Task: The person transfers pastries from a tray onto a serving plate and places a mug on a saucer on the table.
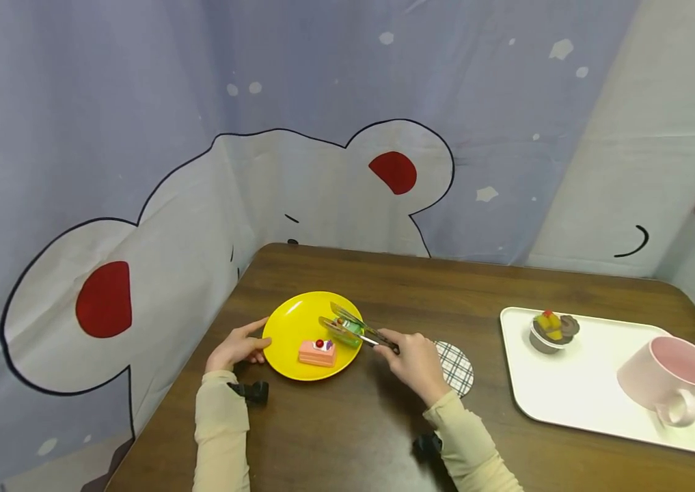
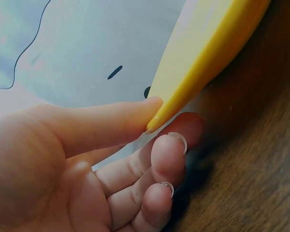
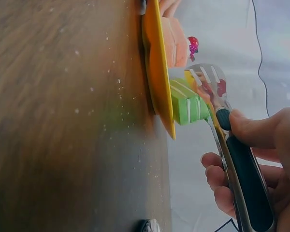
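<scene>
At the left rim of a yellow plate (image 1: 285, 342), my left hand (image 1: 238, 347) pinches the edge, thumb on top and fingers below. My right hand (image 1: 416, 362) holds metal tongs (image 3: 246, 183) with dark grips, their slotted ends reaching over the plate's right side. A green toy cake slice (image 3: 186, 108) with a red topping lies on the plate, between or right beside the tong ends. Left of it on the same plate sits a pink toy cake slice (image 1: 317, 354) topped with a red berry and white cream. The tong ends partly cover the green slice in the head view.
A round checked coaster (image 1: 456, 369) lies on the wooden table (image 1: 335, 430), partly behind my right hand. Farther right is a white tray (image 1: 568, 396) carrying a fruit-topped toy cupcake (image 1: 550, 335) and a pink mug (image 1: 661, 376). A printed curtain (image 1: 322, 68) hangs behind the table.
</scene>
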A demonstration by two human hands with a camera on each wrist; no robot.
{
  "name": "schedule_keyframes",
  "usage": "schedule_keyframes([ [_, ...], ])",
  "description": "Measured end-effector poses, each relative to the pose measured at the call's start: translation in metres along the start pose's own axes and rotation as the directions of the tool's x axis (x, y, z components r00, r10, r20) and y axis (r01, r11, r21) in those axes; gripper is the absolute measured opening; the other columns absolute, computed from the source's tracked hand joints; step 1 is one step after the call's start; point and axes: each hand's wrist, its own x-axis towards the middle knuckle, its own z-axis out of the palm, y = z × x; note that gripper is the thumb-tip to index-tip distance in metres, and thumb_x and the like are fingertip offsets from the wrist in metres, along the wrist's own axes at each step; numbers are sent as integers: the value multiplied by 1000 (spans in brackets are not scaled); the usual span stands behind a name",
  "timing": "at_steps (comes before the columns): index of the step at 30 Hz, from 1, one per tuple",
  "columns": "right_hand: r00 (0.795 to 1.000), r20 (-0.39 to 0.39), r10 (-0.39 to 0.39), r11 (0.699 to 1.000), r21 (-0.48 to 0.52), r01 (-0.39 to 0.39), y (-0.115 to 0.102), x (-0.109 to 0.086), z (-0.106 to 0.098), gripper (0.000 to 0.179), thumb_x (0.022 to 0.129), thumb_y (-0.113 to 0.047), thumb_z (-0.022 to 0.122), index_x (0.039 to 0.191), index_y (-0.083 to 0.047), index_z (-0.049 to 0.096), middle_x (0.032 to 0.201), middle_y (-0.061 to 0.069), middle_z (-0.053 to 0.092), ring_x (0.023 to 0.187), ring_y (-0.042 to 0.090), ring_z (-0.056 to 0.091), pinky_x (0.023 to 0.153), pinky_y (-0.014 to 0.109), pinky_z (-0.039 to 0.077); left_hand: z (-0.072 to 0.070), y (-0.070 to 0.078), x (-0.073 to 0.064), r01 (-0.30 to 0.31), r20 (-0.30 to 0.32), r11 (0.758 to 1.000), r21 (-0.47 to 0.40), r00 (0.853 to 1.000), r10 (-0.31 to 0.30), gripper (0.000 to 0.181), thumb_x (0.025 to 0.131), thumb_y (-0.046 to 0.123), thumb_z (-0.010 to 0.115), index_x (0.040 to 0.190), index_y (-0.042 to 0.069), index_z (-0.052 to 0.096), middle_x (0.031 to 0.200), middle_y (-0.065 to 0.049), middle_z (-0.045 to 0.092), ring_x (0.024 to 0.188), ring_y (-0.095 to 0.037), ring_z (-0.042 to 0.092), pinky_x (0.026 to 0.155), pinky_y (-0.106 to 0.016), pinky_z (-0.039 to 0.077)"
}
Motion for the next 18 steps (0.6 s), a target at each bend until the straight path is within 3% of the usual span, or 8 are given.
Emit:
schedule_keyframes([
  [5,1000,3,9,1000,-6,-9,2,0,-1,29,79,-30,79,104,-16,76,55,0,60,47,10,37,44,26,30,0,1,1,0,5,1000,2,1000,0,64,97,19,58,152,6,28,60,1,58,55,-12,57,61,-23,46],
  [10,999,26,33,999,17,-34,3,-1,-4,34,80,-32,78,109,-13,75,50,-3,52,44,7,31,43,23,24,-1,0,2,7,8,1000,-3,1000,-7,64,96,19,58,152,6,28,61,1,57,55,-11,56,60,-23,46],
  [18,999,11,39,999,35,-39,4,-1,-11,35,79,-30,78,108,-11,74,67,-5,68,46,3,45,45,20,31,0,-2,3,7,12,1000,-14,1000,-6,65,96,18,58,152,5,28,61,1,57,55,-11,55,59,-23,46],
])
